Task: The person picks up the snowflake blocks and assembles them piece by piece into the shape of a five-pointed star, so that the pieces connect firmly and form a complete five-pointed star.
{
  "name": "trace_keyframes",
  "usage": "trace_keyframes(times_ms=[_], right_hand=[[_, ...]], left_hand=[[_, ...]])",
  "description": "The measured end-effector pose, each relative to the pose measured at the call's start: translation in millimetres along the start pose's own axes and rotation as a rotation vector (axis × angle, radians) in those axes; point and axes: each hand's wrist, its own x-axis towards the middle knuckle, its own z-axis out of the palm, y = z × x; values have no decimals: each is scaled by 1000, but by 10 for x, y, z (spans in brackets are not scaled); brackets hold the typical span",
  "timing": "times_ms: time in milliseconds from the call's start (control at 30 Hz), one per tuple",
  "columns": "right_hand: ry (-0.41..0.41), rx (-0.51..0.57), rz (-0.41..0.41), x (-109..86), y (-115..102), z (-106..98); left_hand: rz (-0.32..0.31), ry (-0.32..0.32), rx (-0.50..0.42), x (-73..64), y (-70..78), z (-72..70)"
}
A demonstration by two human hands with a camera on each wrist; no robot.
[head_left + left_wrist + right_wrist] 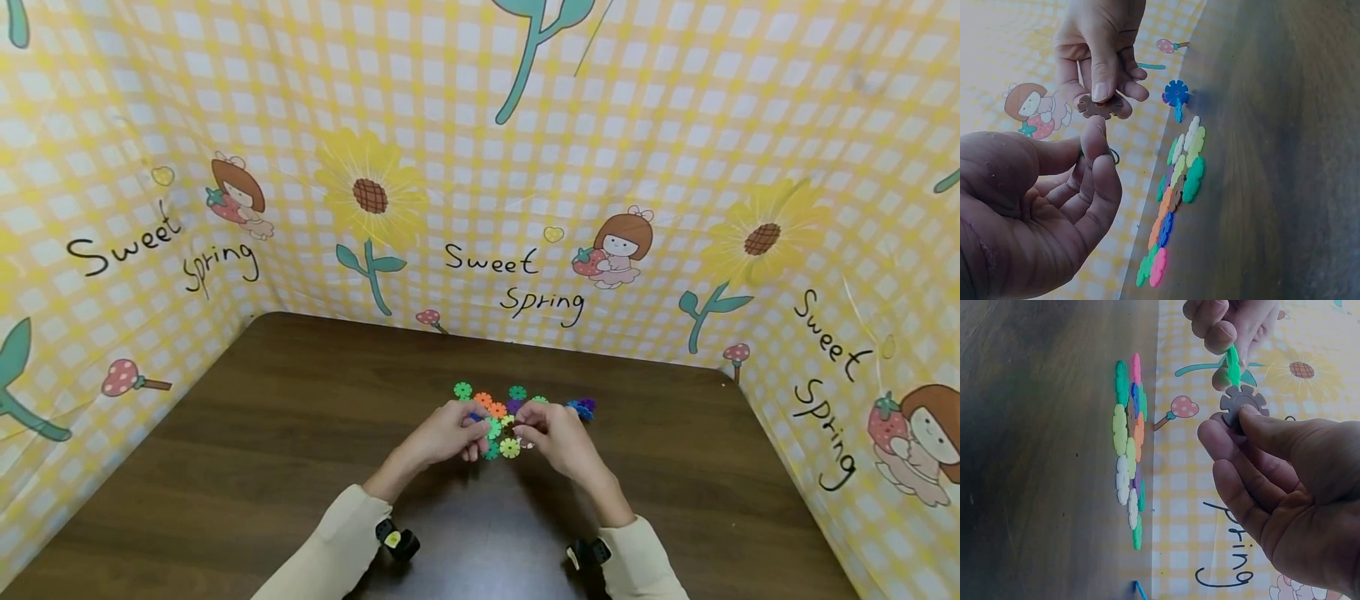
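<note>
Above the table, my left hand [450, 433] pinches a green notched snowflake disc [1233, 365], seen nearly edge-on in the right wrist view. My right hand [558, 437] grips a brown notched disc [1244, 403] between thumb and fingers. The two discs are close together, the green one at the brown one's rim; whether their slots are joined I cannot tell. Under the hands lie several loose discs, among them a dark green one [1194, 180], a pink one [1158, 267], a blue one [1165, 229] and an orange one [1139, 437].
Farther right on the table is a cluster of joined blue and purple discs [582, 408]. The dark wooden table [315, 400] is bordered at the back and sides by a yellow checked cloth [480, 192]. A black camera is strapped on each wrist.
</note>
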Motion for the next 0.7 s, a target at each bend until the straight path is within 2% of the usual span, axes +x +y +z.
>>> trace_keyframes(times_ms=[267, 433, 567, 700], right_hand=[[59, -63, -20, -2, -26, -7], [92, -88, -55, 1, -47, -23], [120, -99, -141, 3, -36, -23], [153, -117, -255, 27, -25, -30]], left_hand=[[-17, -10, -84, 4, 55, 33], [-55, -2, -161, 25, 68, 34], [-76, -22, -231, 31, 70, 14], [-68, -53, -304, 14, 95, -13]])
